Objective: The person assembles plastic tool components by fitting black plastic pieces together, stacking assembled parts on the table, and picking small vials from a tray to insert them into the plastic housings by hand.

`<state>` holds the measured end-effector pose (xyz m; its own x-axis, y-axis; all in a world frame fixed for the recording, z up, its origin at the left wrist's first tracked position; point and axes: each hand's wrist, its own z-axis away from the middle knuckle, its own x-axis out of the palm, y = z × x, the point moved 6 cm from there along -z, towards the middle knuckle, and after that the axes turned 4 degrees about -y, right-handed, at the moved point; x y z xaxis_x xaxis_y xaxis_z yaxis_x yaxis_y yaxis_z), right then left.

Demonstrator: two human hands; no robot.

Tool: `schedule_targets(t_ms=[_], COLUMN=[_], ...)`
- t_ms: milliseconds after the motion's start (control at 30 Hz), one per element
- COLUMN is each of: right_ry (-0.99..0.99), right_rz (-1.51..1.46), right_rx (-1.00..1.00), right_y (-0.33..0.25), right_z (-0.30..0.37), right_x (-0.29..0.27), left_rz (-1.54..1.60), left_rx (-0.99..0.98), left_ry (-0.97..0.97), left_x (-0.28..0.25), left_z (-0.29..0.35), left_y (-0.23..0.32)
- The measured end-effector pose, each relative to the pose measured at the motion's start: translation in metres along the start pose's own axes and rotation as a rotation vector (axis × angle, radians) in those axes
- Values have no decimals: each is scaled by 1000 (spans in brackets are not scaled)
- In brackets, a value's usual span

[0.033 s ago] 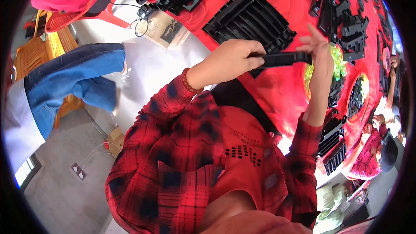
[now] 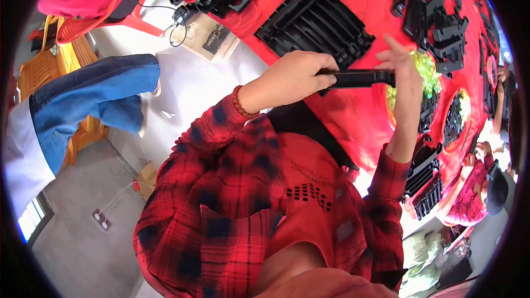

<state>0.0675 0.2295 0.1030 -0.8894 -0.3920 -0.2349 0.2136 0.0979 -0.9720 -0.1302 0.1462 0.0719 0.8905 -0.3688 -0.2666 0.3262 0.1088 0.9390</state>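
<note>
Hands, one pair. Left hand (image 2: 301, 80) — thumb and fingers closed in a grip, back of hand upward; left forearm (image 2: 215, 121) slanting up and rightward, elbow bent. Right hand (image 2: 406, 69) — fingers spread and extended, slightly blurred; right forearm (image 2: 404, 127) raised nearly upright, wrist bare.

Lowered the right end of the black bar (image 2: 358, 79) a little toward the chest. Brought the right hand (image 2: 404, 72) slightly down with it, dropping the blurred, spread fingers (image 2: 393, 46) a touch lower. Uncovered more of the yellow-green strips (image 2: 426, 69) just beyond that hand. Over at the left, drew the lower leg of the blue jeans (image 2: 118, 112) slightly back, away from the table. Showed a small white patch on the pale floor (image 2: 185, 91) near the jeans. Saw the black slatted tray (image 2: 314, 22) slightly farther up and left in view.
</note>
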Motion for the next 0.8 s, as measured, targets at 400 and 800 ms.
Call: schedule_targets(t_ms=[400, 800], right_ry=[-157, 146], right_rz=[200, 25], right_rx=[160, 223], right_y=[30, 34], right_z=[113, 168], right_x=[-29, -45], left_rz=[-195, -377], left_rx=[41, 546], left_ry=[-375, 208], left_x=[81, 66], left_z=[-33, -15], left_y=[8, 60])
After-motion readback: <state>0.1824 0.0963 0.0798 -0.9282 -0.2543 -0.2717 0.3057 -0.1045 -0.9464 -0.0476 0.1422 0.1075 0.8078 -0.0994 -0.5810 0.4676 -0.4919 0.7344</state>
